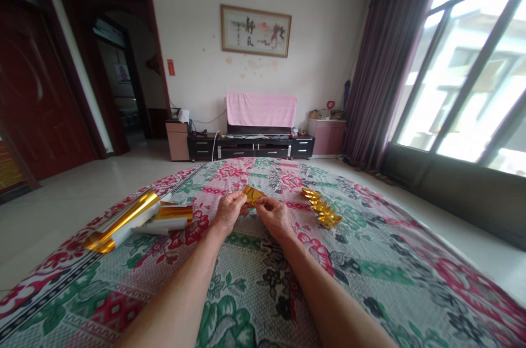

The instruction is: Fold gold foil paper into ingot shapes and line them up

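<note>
Between my two hands, just above the flowered cloth, is a small piece of folded gold foil paper (254,194). My left hand (229,210) pinches its left end, thumb on top. The fingers of my right hand (274,215) are closed on its lower right edge. To the right, several folded gold paper ingots (321,207) stand in a slanting row on the cloth. Off to the left lie curled sheets of gold foil paper (135,216) with pale undersides showing.
A patterned tablecloth (263,260) covers the round table. Beyond it, a low black TV cabinet (255,149) stands at the wall, with a pink cloth (261,109) over the screen. A purple curtain (376,57) and a large window are on the right, a red door (39,79) on the left.
</note>
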A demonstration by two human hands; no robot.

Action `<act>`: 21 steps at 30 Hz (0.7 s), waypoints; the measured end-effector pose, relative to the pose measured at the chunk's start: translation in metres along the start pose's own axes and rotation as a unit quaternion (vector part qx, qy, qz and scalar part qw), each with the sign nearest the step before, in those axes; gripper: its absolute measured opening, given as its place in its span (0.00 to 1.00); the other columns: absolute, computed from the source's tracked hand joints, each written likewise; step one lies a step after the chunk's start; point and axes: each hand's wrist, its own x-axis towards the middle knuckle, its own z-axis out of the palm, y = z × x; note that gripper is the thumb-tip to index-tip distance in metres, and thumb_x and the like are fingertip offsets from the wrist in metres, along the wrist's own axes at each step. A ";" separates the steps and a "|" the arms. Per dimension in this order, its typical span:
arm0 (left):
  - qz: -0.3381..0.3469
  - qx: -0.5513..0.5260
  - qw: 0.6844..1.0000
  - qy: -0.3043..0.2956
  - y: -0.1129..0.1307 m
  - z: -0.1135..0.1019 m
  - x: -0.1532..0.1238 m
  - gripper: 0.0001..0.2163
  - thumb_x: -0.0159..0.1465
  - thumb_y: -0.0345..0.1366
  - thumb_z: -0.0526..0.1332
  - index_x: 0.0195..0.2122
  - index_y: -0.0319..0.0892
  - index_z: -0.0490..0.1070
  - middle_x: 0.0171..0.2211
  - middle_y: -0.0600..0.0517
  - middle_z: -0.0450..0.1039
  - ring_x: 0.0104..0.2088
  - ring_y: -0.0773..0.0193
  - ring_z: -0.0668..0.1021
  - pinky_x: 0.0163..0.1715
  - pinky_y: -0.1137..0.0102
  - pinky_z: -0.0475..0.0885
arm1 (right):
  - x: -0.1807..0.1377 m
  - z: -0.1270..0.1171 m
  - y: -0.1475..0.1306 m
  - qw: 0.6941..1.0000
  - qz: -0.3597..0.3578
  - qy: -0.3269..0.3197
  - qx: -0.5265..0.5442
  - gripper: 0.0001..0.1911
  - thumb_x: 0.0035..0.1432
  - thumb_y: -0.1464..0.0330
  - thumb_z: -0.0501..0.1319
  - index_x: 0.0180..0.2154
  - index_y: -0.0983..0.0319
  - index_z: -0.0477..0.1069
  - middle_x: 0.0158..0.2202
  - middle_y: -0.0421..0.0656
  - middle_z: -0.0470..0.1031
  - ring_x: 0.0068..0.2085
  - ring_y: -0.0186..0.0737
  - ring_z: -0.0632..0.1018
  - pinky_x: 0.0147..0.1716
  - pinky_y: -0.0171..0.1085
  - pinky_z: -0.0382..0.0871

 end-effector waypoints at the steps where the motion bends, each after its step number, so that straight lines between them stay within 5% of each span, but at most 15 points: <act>1: 0.001 0.002 1.000 0.000 0.000 0.000 0.000 0.11 0.52 0.33 0.59 0.36 0.36 0.71 0.28 0.50 0.76 0.24 0.65 0.77 0.18 0.77 0.67 | 0.000 0.000 -0.001 1.000 -0.002 0.000 0.000 0.11 0.45 0.64 0.57 0.28 0.63 0.74 0.19 0.38 0.71 0.20 0.31 0.67 0.20 0.29 0.60; 14: 0.022 0.038 0.998 0.037 0.000 0.003 0.002 0.17 0.53 0.32 0.59 0.44 0.38 0.72 0.26 0.51 0.77 0.22 0.67 0.76 0.16 0.78 0.64 | -0.002 -0.004 -0.008 0.994 -0.088 -0.010 -0.064 0.12 0.50 0.67 0.54 0.28 0.58 0.77 0.22 0.39 0.67 0.26 0.33 0.67 0.27 0.30 0.62; 21: 0.008 0.032 0.999 0.041 0.001 0.005 0.001 0.19 0.53 0.30 0.58 0.48 0.39 0.69 0.29 0.50 0.77 0.21 0.68 0.76 0.16 0.79 0.64 | -0.001 0.000 -0.002 0.993 -0.077 -0.007 -0.087 0.12 0.50 0.68 0.55 0.31 0.57 0.78 0.23 0.39 0.67 0.26 0.34 0.68 0.27 0.31 0.63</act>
